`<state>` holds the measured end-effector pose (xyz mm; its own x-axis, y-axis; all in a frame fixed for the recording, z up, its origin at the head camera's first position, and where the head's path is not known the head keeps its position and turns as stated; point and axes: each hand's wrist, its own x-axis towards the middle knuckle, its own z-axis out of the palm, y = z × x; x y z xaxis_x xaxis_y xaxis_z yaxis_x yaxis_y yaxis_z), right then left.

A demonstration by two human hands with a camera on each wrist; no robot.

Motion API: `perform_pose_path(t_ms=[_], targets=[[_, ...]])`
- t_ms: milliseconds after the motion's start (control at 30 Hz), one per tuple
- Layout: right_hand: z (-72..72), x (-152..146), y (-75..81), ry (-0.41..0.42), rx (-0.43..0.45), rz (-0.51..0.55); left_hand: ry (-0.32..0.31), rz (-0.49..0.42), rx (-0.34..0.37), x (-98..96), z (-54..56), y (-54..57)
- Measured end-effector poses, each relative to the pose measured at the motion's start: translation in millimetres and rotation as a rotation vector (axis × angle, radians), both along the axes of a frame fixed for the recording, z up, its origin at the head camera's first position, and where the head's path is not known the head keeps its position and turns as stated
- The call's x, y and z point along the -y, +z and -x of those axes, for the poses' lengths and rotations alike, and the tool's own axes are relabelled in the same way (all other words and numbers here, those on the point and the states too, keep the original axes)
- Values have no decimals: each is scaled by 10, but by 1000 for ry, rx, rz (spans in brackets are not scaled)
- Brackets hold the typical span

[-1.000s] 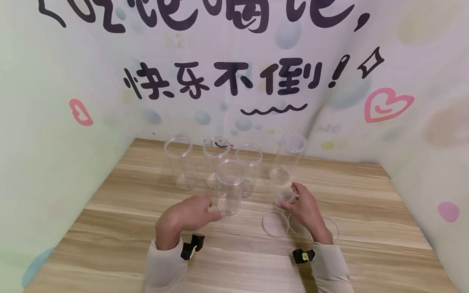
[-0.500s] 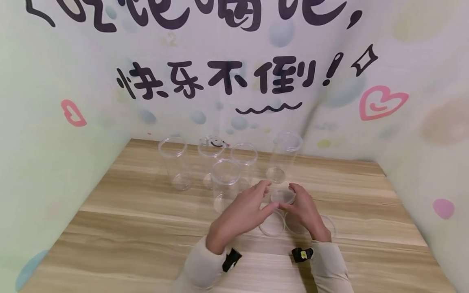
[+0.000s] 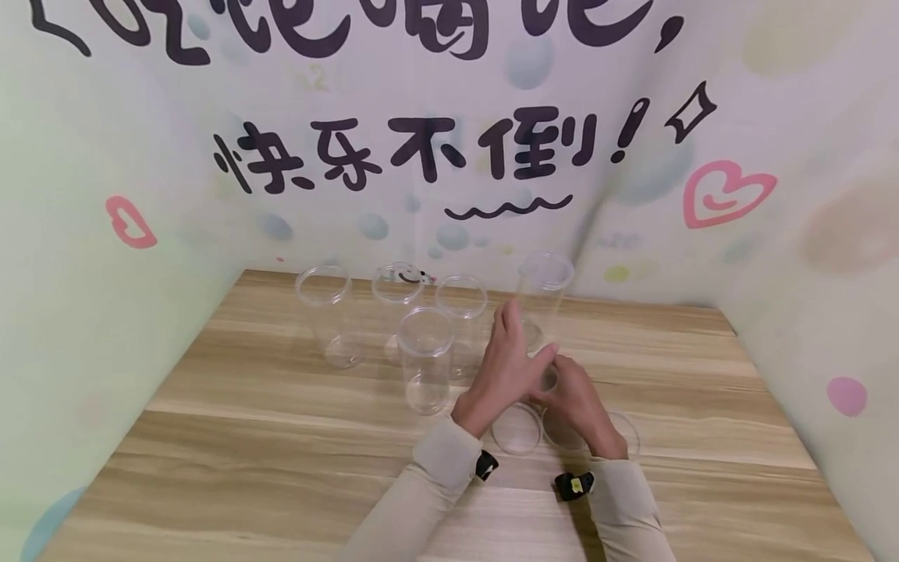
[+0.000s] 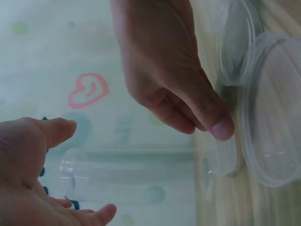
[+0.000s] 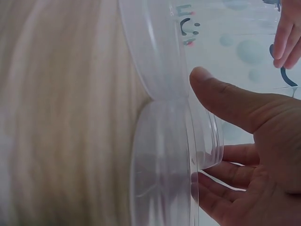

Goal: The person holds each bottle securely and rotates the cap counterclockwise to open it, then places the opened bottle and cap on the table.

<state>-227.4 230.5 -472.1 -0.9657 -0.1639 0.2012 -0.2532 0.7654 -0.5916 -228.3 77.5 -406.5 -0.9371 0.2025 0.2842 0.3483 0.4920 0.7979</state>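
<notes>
My left hand (image 3: 500, 371) reaches forward, thumb and fingers spread, beside a tall clear plastic cup (image 3: 546, 290) at the back right. In the left wrist view the thumb and fingers (image 4: 55, 131) stand apart on either side of this cup's rim. Behind and below it, my right hand (image 3: 580, 402) holds a small clear plastic lid (image 3: 548, 380) low over the table, thumb toward one edge and fingers at the other. The left hand partly hides that lid in the head view. Several more clear lids (image 3: 516, 448) lie flat by the right hand.
Several other tall clear cups stand upright left of the hands, the nearest cup (image 3: 426, 367) in front of the back row. A printed wall (image 3: 393, 226) closes off the back of the wooden table (image 3: 267, 468), and more wall rises at both sides.
My left hand has left the front cup and moved right and forward to the back-right cup. The right hand stays about the same place with the lid. The head view has shifted slightly.
</notes>
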Motion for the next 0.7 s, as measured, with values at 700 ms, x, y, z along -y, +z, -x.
perform_pose_path(t_ms=[700], targets=[[21, -4, -46, -30, 67, -68, 131, -152, 63, -212, 589, -173]])
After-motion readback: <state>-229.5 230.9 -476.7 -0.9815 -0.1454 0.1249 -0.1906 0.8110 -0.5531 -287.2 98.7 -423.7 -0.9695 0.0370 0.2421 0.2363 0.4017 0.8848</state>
